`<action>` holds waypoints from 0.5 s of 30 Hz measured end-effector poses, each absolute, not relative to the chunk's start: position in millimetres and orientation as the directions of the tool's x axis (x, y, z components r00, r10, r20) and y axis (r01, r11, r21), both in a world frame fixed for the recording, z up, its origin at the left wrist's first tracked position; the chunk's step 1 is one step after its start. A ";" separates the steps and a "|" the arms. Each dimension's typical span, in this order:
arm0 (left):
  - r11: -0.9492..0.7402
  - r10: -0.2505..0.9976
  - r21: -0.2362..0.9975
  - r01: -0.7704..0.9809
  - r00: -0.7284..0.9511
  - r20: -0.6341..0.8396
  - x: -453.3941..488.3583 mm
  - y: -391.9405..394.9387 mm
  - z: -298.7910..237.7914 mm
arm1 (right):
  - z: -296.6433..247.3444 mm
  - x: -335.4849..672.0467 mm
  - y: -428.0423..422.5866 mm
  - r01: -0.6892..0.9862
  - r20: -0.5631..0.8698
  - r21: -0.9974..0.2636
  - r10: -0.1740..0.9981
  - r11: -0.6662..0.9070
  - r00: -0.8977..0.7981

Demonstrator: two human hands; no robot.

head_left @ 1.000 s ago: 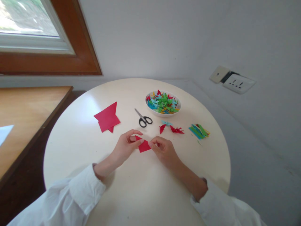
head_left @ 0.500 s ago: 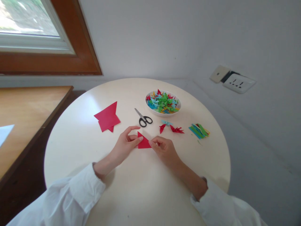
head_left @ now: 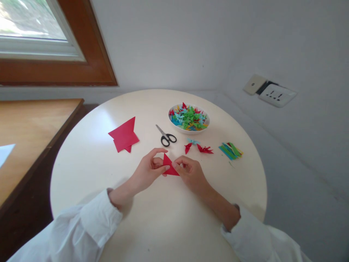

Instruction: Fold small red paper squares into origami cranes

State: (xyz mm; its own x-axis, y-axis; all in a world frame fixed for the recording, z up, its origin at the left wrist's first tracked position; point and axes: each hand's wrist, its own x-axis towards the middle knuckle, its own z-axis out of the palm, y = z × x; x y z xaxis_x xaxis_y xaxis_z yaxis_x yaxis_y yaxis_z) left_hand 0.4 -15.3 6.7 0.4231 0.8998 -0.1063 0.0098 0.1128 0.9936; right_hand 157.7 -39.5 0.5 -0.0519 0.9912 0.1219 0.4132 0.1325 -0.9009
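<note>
A small red paper triangle [head_left: 169, 169] is held between my two hands above the near middle of the table. My left hand [head_left: 148, 165] pinches its left side, thumb on top and index finger raised in an arch. On the right edge, my right hand [head_left: 191, 171] grips the paper between thumb and curled fingers. Scissors [head_left: 166, 137] with black handles lie just beyond my hands. Two red folded paper cranes [head_left: 204, 149] and a light blue crane [head_left: 193, 141] rest beyond my right hand.
A white bowl [head_left: 189, 131] full of colourful paper cranes stands at the back. Red paper sheets [head_left: 124, 134] lie at the left, and coloured paper strips [head_left: 230, 151] at the right of the round table [head_left: 163, 225]. A wall socket [head_left: 276, 95] is at the right.
My left hand has moved slightly right, toward my right hand. The red paper has shifted right and tilted, and less of it shows between the fingers.
</note>
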 end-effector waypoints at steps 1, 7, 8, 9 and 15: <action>0.112 0.903 0.994 0.003 0.417 -0.103 0.5 -15.3 7.6 | 0.6 158.0 -39.5 0.420 0.130 -0.898 0.991 0.134 -0.040; 0.111 0.921 0.994 0.014 0.374 -0.108 0.3 -15.3 11.1 | 1.0 159.0 -38.8 0.442 0.150 -0.886 0.989 0.142 -0.015; 0.112 0.921 0.994 0.015 0.373 -0.109 0.1 -15.2 11.2 | 1.1 159.0 -38.7 0.437 0.147 -0.889 0.989 0.138 -0.014; 0.111 0.922 0.994 0.014 0.371 -0.108 -0.1 -15.3 11.3 | 1.2 158.9 -38.7 0.431 0.143 -0.892 0.990 0.135 -0.013; 0.113 0.930 0.994 0.002 0.351 -0.107 -0.3 -15.9 13.6 | 1.7 158.5 -39.2 0.408 0.132 -0.904 0.991 0.124 -0.010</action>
